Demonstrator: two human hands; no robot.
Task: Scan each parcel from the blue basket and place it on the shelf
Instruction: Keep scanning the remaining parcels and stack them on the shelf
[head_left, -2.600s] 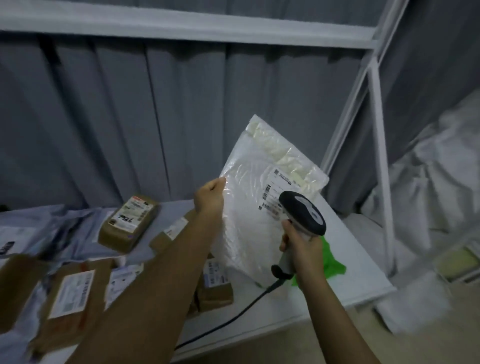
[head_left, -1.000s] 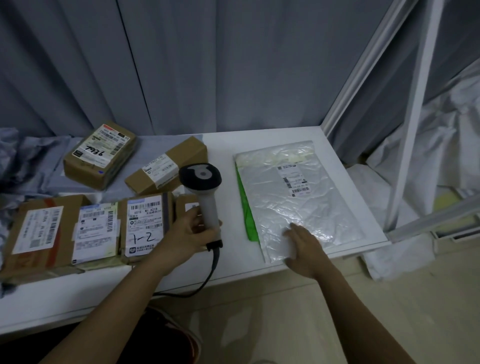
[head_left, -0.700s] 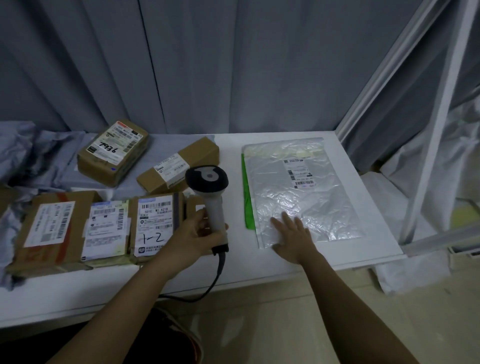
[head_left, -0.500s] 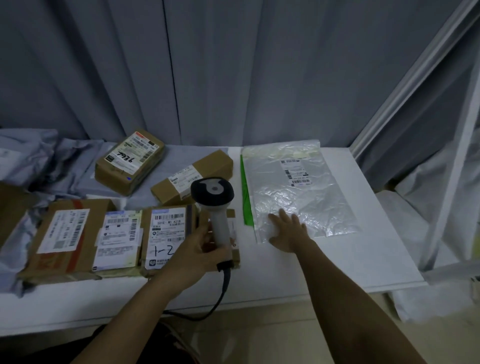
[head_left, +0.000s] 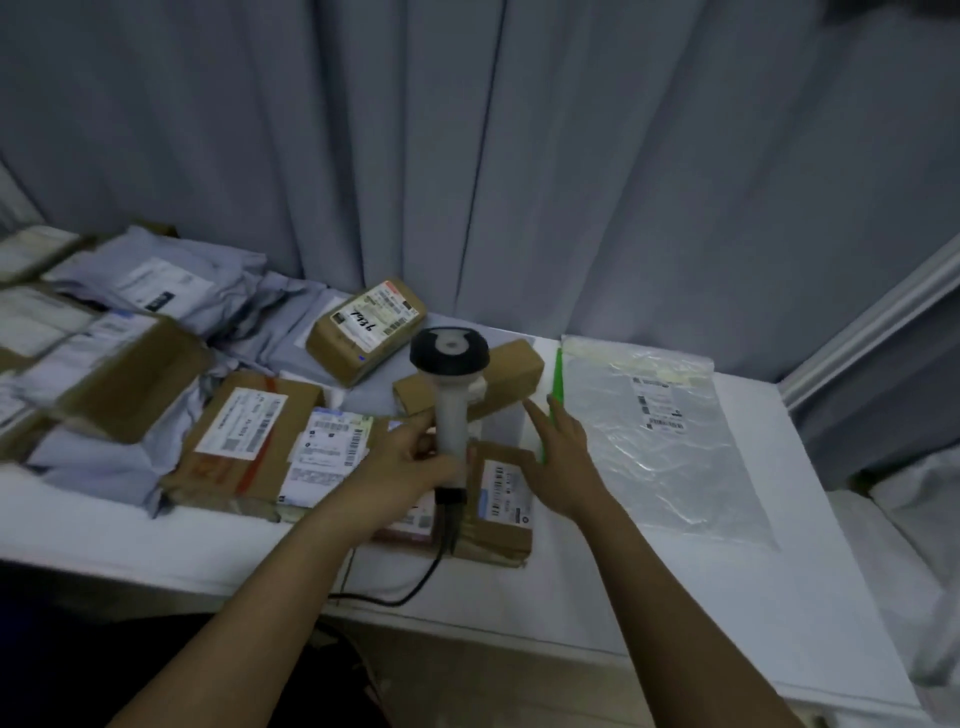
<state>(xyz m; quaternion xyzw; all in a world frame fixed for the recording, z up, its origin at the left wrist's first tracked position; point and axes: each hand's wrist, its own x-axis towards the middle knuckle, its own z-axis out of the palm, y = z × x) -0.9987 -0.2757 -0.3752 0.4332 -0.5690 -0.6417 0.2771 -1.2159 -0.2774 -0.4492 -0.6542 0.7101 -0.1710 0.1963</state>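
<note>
A clear plastic parcel (head_left: 660, 441) with a white label lies flat on the white shelf (head_left: 789, 467), over a green item (head_left: 557, 379) that shows along its left edge. My left hand (head_left: 415, 467) grips the handle of the white barcode scanner (head_left: 451, 395), which stands upright with its black head on top. My right hand (head_left: 558, 457) hovers just left of the clear parcel with fingers extended, beside the scanner. The blue basket is out of view.
Several brown cardboard parcels (head_left: 363, 332) with labels and grey poly mailers (head_left: 156, 286) cover the shelf's left half. The scanner's black cable (head_left: 415, 582) hangs over the front edge. A grey curtain (head_left: 467, 156) stands behind, a white shelf post (head_left: 872, 322) at right.
My right hand lifted off the clear parcel's near corner and moved left toward the scanner. The view swung left, showing more parcels. My left hand kept holding the scanner.
</note>
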